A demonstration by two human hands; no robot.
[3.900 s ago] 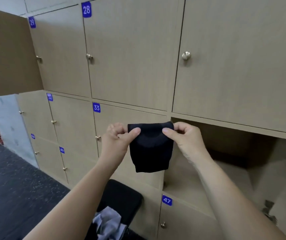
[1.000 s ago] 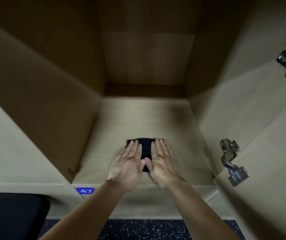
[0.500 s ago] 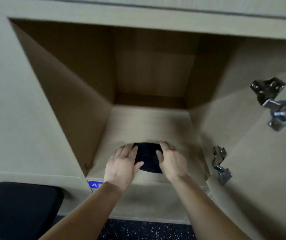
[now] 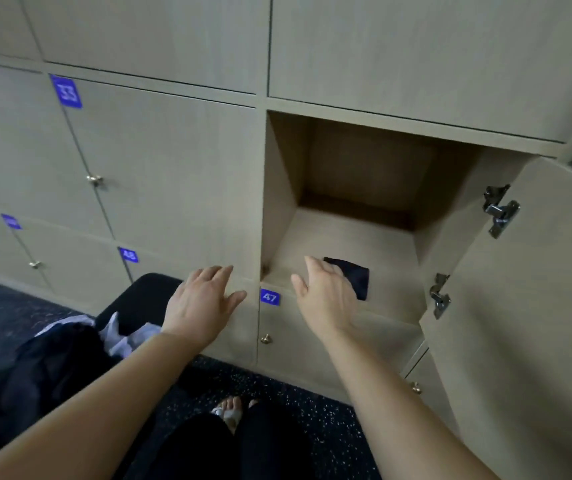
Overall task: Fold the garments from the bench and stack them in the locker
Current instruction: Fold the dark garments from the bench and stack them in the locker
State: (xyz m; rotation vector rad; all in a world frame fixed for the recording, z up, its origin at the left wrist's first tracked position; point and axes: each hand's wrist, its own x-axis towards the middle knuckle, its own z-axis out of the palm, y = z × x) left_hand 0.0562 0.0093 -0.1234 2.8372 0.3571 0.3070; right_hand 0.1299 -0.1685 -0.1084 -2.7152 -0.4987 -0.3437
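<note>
The folded dark garment lies at the front edge of the locker floor. My left hand and right hand hover spread and empty before it. Next, I judge: lift another piece from the pile on the bench and fold it.

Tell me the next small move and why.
Probably lower the left hand to the garment pile on the bench and grip one piece. It and the right hand are open and empty, and the folded black garment already lies on the locker floor.
</note>
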